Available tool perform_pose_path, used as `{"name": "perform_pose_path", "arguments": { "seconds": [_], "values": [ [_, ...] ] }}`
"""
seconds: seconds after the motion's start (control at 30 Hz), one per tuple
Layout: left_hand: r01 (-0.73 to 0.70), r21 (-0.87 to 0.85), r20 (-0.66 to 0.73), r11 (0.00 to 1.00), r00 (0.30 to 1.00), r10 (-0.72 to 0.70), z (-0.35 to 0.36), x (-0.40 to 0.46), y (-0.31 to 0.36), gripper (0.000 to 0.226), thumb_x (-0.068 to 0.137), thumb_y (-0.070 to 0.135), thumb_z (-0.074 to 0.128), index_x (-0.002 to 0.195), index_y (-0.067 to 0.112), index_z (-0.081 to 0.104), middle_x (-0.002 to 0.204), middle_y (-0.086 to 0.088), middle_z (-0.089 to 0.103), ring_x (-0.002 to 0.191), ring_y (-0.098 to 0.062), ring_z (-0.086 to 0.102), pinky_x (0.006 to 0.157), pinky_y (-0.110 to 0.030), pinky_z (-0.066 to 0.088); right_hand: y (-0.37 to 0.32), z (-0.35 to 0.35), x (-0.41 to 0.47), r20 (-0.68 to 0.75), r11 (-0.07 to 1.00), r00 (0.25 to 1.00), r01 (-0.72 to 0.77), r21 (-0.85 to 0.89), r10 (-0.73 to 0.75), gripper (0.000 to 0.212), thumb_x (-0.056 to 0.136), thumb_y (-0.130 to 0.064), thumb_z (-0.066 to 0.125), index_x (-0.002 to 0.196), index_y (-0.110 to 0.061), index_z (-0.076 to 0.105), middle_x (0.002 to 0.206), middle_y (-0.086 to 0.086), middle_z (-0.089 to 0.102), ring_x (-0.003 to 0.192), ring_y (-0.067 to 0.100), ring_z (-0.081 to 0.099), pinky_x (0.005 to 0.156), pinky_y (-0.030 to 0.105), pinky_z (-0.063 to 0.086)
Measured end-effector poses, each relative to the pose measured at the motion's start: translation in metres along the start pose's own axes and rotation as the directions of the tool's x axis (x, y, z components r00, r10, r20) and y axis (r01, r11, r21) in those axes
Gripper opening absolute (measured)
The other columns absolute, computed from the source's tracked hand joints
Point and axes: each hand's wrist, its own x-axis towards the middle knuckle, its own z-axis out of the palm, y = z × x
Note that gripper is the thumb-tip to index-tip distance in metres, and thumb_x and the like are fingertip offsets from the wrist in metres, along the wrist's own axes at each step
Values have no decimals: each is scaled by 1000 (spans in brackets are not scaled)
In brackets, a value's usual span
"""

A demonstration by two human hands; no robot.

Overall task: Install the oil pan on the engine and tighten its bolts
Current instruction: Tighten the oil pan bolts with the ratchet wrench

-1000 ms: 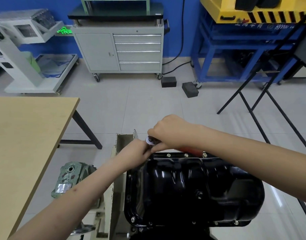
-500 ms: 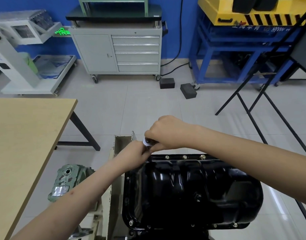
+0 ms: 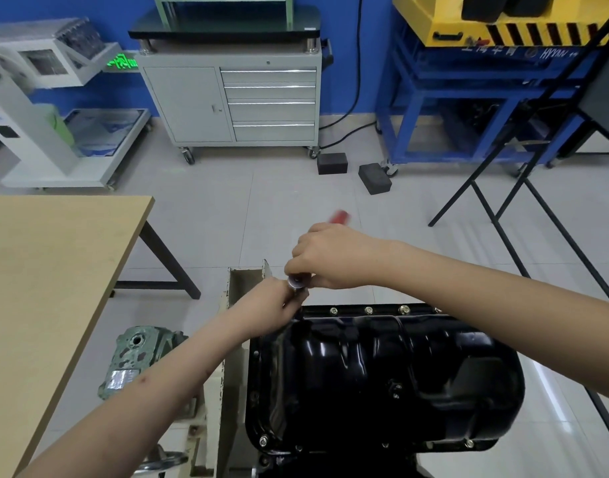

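- Wooden table [image 3: 47, 270]: stands left of the oil pan, apart from it; one dark leg angles down to the floor.
- Green gearbox housing [image 3: 137, 360]: sits low, between the table and the oil pan, beside the cream-coloured stand bracket [image 3: 234, 339] that adjoins the pan's left edge.
- Left hand [image 3: 272, 305]: positioned at the far-left corner of the oil pan. The fingers are curled around the lower shaft of the ratchet tool, just above the pan flange. The forearm crosses over the stand bracket.
- Ratchet tool [image 3: 297, 281]: its silver head shows between the two hands, directly above the far-left corner of the oil pan. A red handle end [image 3: 339, 217] projects beyond the right hand, away from the pan, and is blurred.
- Right hand [image 3: 334, 257]: located just beyond the far edge of the oil pan, above the left hand. The fingers are closed around the ratchet tool near its head.
- Oil pan [image 3: 382, 374]: glossy black, seated sump-side up on the engine, which is mostly hidden beneath it. The pan occupies the lower centre, under the right forearm.
- Bolts [image 3: 368, 310]: three heads show in a row along the far flange of the oil pan, right of the hands. Further heads show along the near flange. How far they are screwed in cannot be determined.
- Grey tool cabinet [image 3: 230, 101]: stands on castors against the blue wall, well beyond the oil pan.
- Blue steel frame [image 3: 444, 98]: stands beyond and right of the oil pan, carrying a yellow unit.
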Motion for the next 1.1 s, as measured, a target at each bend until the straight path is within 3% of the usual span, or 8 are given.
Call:
{"name": "perform_pose_path", "arguments": {
  "seconds": [0.1,0.27,0.47,0.67,0.8,0.9,1.0,1.1],
  "values": [
    [13,-34,70,999,998,-10,-1,1,-3,31,96,22,40,87,-3,56,81,-21,62,72,-32,55,67,-30,45,1,-2,2,-24,998,999,45,-38,-46,19,88,-24,48,104,-21,58,103,-3,63,100,20,54,93,27,33],
    [39,18,4,999,999,-39,-6,-2,-3,34,94,19,45,61,16,38,49,6,38,44,-7,35,47,-13,33,-1,1,0,25,989,991,-135,61,134,35,88,-49,50,98,-16,57,92,5,65,73,24,48,69,30,35],
    [-12,40,100,999,995,7,-5,3,-1,28,96,20,39,92,-3,55,78,-22,59,69,-30,52,63,-31,39,3,0,0,-9,998,999,47,45,-47,19,87,-19,50,105,-20,59,100,-2,64,98,21,54,89,31,38],
    [5,89,46,996,999,-9,-7,-1,-1,23,93,16,44,74,4,47,66,-18,54,56,-17,39,49,-24,26,-3,0,0,31,991,991,-128,39,127,35,86,-54,50,81,-19,50,80,4,60,58,20,41,52,27,30],
    [-13,44,82,999,997,9,-3,3,0,28,95,18,39,89,-5,54,80,-26,60,68,-30,51,61,-28,36,-2,0,0,27,998,999,-26,64,24,15,89,-28,51,101,-21,57,99,-1,63,94,22,56,80,31,41],
    [-1,16,141,1000,990,-1,-4,4,-2,33,96,24,38,98,-3,57,92,-23,63,85,-33,58,79,-40,45,-1,0,0,0,998,999,47,-31,-47,16,87,-19,50,100,-19,58,101,-1,64,98,22,55,93,32,38],
    [-18,13,89,1000,996,17,-5,2,-2,28,93,23,47,67,12,50,58,-2,53,55,-14,47,53,-16,36,-5,0,-2,-1,998,998,-61,29,61,23,89,-40,51,94,-18,59,84,2,64,69,22,48,70,29,39],
    [25,54,50,998,998,-28,-5,-1,1,28,92,14,46,63,13,45,53,4,42,49,-8,35,48,-17,30,-9,2,-3,19,988,990,-141,58,140,35,87,-55,47,82,-20,51,69,-1,54,59,20,40,58,28,32]
  ]
}}
